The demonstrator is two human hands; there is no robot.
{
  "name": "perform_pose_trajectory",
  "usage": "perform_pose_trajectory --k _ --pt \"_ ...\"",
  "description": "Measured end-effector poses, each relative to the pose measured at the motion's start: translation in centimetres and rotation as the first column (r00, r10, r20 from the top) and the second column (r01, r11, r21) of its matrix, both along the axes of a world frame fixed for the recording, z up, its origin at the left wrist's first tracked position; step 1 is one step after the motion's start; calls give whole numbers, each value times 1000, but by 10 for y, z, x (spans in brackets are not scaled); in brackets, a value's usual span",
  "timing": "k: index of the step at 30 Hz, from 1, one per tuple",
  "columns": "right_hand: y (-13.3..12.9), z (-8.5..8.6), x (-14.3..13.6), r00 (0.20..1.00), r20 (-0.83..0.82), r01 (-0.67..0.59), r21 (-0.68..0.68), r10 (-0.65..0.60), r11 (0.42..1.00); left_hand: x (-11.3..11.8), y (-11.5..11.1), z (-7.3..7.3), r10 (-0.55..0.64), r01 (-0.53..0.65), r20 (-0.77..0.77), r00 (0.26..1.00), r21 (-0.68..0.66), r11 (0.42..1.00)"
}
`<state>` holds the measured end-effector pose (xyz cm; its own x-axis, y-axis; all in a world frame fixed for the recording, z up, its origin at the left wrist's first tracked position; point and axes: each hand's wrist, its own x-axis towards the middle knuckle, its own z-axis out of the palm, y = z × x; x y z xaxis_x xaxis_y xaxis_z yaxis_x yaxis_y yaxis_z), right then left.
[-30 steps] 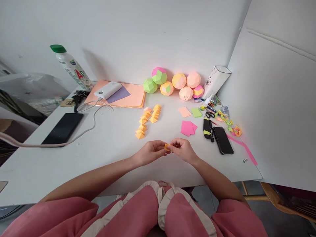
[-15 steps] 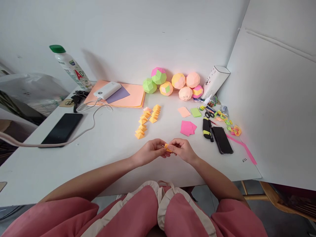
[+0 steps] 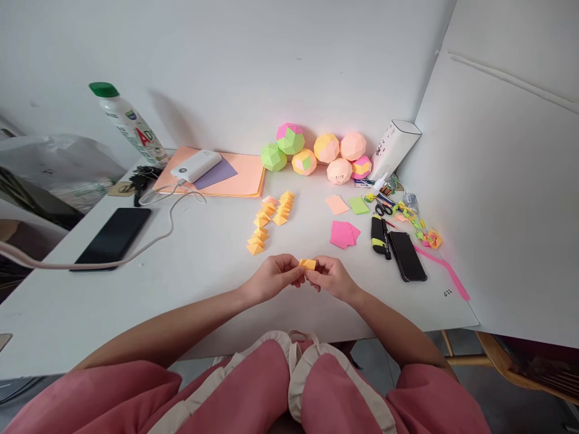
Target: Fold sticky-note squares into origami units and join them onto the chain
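A small folded piece of orange paper [image 3: 308, 264] is pinched between my two hands above the near part of the table. My left hand [image 3: 277, 277] grips its left end, while my right hand [image 3: 332, 277] has thumb and fingers closed on its right side. Beyond the left hand lie two rows of folded orange paper units [image 3: 259, 235], with one pale pink unit [image 3: 269, 200] among them. Past my right hand are loose pink paper squares [image 3: 342, 234], peach squares [image 3: 337, 205] and green squares [image 3: 359, 205].
Several faceted paper balls [image 3: 290, 140] sit against the wall. On the right are scissors [image 3: 383, 208], a black-and-yellow cutter [image 3: 378, 234] and a phone [image 3: 408, 256]. On the left stand a bottle [image 3: 131, 123], a power bank [image 3: 197, 166] with its cable, and a dark tablet-like device [image 3: 113, 239].
The orange paper has turned and now shows more of its upper face. My right thumb has slid down off its top to its lower edge.
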<state>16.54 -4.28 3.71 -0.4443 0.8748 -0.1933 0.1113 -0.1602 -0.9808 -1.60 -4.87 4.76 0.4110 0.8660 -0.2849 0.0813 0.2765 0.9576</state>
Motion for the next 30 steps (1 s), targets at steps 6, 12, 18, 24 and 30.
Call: perform_pose_trajectory --k 6,12,18,24,30 --pt "1 -3 1 998 -66 5 -22 -6 1000 2 -2 -2 39 -40 40 998 29 999" --pt "3 -6 6 997 -80 -26 -61 22 998 2 -3 -1 38 -38 76 996 5 999" --pt "5 -2 9 994 -104 -50 -85 41 995 3 -4 1 37 -37 85 996 0 999" --pt "8 1 12 995 -103 7 -123 -20 992 2 -6 1 44 -49 54 998 91 995" --pt "11 6 15 954 -289 -156 -252 79 955 -16 2 -21 143 53 -181 973 778 626"
